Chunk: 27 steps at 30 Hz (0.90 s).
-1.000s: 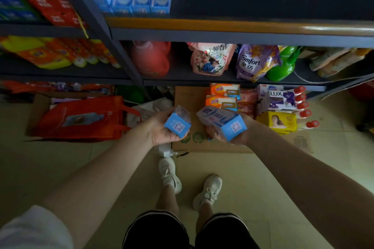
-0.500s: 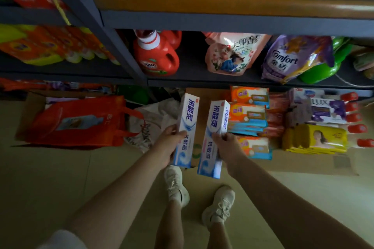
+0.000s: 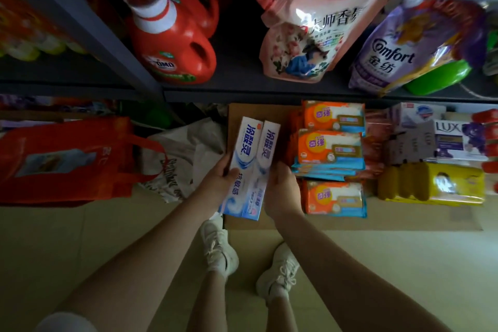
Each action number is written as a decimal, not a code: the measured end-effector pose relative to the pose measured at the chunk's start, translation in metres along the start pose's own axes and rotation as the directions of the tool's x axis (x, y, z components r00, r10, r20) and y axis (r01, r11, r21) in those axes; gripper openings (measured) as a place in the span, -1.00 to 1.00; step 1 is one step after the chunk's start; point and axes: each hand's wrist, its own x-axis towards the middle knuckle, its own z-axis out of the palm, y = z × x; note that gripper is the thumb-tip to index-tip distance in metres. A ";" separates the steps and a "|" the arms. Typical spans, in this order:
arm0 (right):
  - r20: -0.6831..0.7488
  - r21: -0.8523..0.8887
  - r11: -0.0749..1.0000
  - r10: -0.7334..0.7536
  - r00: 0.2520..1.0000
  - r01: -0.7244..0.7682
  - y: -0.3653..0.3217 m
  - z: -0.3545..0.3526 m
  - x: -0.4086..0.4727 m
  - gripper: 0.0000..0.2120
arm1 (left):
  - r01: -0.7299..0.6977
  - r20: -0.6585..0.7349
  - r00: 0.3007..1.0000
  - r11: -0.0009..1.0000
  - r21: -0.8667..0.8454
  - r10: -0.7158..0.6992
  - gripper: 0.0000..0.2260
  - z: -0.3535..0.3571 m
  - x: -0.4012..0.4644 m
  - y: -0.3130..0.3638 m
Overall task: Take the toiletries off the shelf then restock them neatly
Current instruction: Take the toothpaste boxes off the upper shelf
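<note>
Above the cardboard sheet (image 3: 258,113) on the floor, her left hand (image 3: 218,180) and right hand (image 3: 280,186) each gripped a toothpaste box (image 3: 244,159), side by side; light, stiff cartons, probably best held mid-length.

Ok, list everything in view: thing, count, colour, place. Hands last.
toothpaste boxes: 2, white and blue, side by side, held over the cardboard
cardboard sheet: 1, brown, on the floor below the shelf
orange packs: at least 3 showing, orange and blue, stacked on the cardboard
LUX box: 1, white and purple, far right
yellow pack: 1, yellow, floor at right
detergent jug: 1, red, on the shelf
pink pouch: 1, pink, on the shelf
Comfort pouch: 1, purple, on the shelf
green bottle: 1, green, behind the Comfort pouch
orange bag: 1, orange, floor at left
shoes: 2, white, on the floor
left hand: grips the left box
right hand: holds the right box
</note>
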 end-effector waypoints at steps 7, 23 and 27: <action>-0.060 -0.450 0.709 -0.630 0.774 0.543 -0.009 -0.078 -0.027 -0.80 | -0.084 -0.057 0.985 0.737 0.670 0.164 -0.55 0.010 -0.003 0.001; 0.293 -0.726 0.349 -0.622 0.726 0.592 0.015 -0.111 0.022 -0.30 | -0.385 0.219 0.879 0.361 0.849 0.423 0.15 0.043 -0.034 -0.070; 0.294 -0.749 0.325 -0.618 0.729 0.578 0.017 -0.116 0.023 -0.31 | -0.372 0.192 0.861 0.326 0.869 0.472 0.05 0.048 -0.018 -0.056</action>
